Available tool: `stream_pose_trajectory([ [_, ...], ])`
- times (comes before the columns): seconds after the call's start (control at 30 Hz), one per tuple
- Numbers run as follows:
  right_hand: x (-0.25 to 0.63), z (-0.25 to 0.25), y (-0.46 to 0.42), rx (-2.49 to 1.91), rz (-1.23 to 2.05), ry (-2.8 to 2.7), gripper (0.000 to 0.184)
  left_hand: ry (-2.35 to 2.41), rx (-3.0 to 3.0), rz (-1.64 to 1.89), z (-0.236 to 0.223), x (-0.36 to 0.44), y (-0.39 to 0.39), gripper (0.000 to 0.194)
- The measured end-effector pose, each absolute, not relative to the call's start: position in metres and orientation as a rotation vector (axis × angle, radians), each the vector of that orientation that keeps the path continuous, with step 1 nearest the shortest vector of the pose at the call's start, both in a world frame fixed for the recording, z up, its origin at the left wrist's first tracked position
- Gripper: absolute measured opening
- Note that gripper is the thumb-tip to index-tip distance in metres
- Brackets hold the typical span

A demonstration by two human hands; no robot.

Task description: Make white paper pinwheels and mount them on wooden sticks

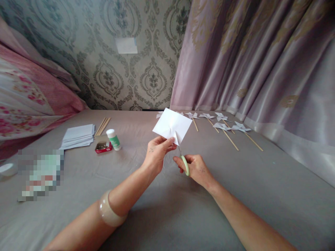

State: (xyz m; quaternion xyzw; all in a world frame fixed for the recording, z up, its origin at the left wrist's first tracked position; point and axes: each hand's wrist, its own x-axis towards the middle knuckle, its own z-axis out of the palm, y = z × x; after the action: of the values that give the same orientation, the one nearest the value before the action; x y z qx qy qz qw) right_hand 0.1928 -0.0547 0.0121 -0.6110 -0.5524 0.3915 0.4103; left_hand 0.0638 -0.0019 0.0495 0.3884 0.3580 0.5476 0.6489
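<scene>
My left hand pinches the lower corner of a white square of paper between thumb and fingers, holding it above the table. In my right hand is a pair of scissors with pale green handles. The scissors' blades reach up to the paper near its bottom corner, close to my left thumb, with one blade lying over the sheet. Creases run toward the paper's middle. Part of the scissors' handle is hidden by my right fingers.
Several paper pinwheels on wooden sticks lie at the back right. Toward the left are a stack of white paper, wooden sticks, a red box of small metal pieces, a glue stick and a white roll.
</scene>
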Motion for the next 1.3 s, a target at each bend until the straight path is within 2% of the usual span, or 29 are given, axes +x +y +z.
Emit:
stream_pose_trajectory([
  [1.3, 0.1920, 0.0140, -0.0553, -1.547, 0.965, -1.412, 0.044, 0.759, 0.862, 1.217, 0.0452, 0.0631, -0.0002, 0.019],
])
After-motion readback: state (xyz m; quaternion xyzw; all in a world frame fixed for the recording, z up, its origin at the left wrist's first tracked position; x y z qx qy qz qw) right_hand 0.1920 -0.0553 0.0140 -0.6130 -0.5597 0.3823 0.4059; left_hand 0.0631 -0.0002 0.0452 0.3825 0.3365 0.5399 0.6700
